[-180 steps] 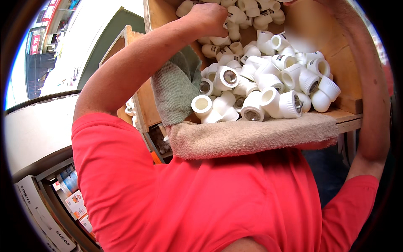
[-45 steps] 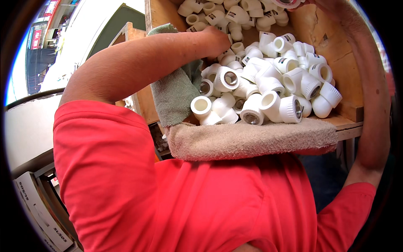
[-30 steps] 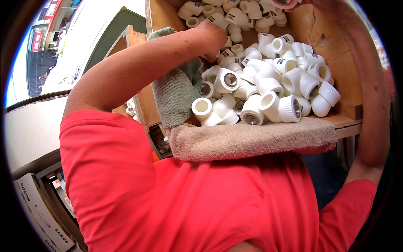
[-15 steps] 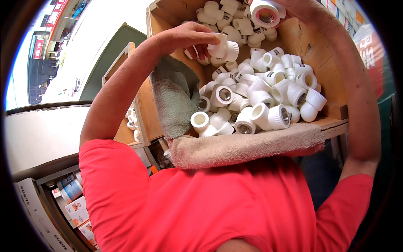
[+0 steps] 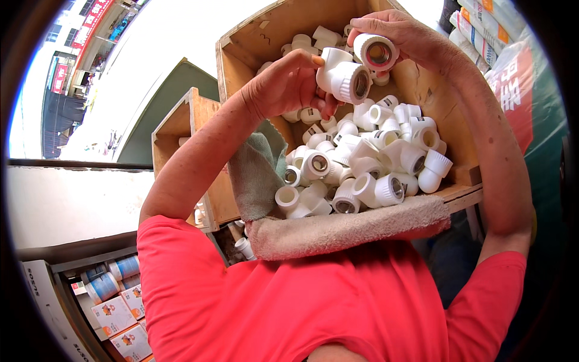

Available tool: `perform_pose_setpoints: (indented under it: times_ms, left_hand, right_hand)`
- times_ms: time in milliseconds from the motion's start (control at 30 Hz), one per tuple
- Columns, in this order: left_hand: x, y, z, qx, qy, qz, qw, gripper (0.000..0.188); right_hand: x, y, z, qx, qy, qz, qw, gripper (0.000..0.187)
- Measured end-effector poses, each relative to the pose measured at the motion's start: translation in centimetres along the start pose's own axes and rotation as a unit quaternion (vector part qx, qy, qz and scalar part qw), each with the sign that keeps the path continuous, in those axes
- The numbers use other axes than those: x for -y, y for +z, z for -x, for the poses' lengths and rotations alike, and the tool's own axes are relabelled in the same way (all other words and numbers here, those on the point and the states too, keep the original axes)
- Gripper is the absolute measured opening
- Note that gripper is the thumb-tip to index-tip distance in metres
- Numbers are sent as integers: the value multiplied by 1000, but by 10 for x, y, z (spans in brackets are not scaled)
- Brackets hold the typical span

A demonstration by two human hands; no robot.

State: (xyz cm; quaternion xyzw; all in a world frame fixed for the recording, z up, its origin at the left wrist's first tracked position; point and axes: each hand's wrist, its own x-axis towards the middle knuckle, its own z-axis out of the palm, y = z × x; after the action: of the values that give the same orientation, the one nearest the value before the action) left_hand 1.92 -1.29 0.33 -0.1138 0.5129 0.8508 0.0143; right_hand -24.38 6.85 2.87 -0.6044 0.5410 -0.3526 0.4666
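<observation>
My left hand [image 5: 295,84] is closed on a white plastic elbow pipe fitting [image 5: 342,75], whose ribbed, metal-threaded mouth faces right and down. Just right of it, my right hand [image 5: 398,37] grips a second white pipe fitting [image 5: 375,51] with a brass-coloured thread inside. The two fittings are close together; whether they touch I cannot tell. Both are held above a wooden box [image 5: 437,78] full of loose white fittings [image 5: 368,145], some plain and some with metal threads. The fingertips of my right hand are partly hidden behind its fitting.
A beige towel [image 5: 350,226] covers the box's near edge, and a green cloth [image 5: 259,172] hangs over its left corner. Another wooden box [image 5: 202,114] stands to the left. Cartons [image 5: 114,315] and rolls [image 5: 102,287] fill a shelf at lower left. Plastic-wrapped packages [image 5: 506,78] are at right.
My left hand has moved right with its elbow fitting, turning its threaded mouth into view. My right hand has come down slightly with its fitting, so the two are now side by side.
</observation>
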Motion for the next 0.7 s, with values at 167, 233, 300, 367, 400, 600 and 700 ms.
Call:
perform_pose_setpoints:
  times_ms: [167,233,300,367,400,600,700]
  left_hand:
    - [8,15,-13,2,-13,80,997,49]
    - [12,25,-15,-48,-23,92,994,47]
    - [17,25,-15,-34,-27,115,992,48]
    - [17,27,-18,-58,-34,92,994,51]
    - [18,27,-19,-70,-38,80,994,53]
    - [22,20,-21,-36,-50,111,992,61]
    - [22,20,-21,-50,-56,86,993,62]
  right_hand:
    - [3,1,2,5,13,-4,1000,50]
    - [4,0,2,14,17,0,1000,50]
    - [6,1,2,23,13,3,1000,49]
    - [1,2,1,7,12,15,1000,49]
    - [-1,2,1,-1,11,21,1000,49]
    - [-6,-3,-1,14,4,38,999,49]
    - [-5,-1,-1,15,7,42,999,50]
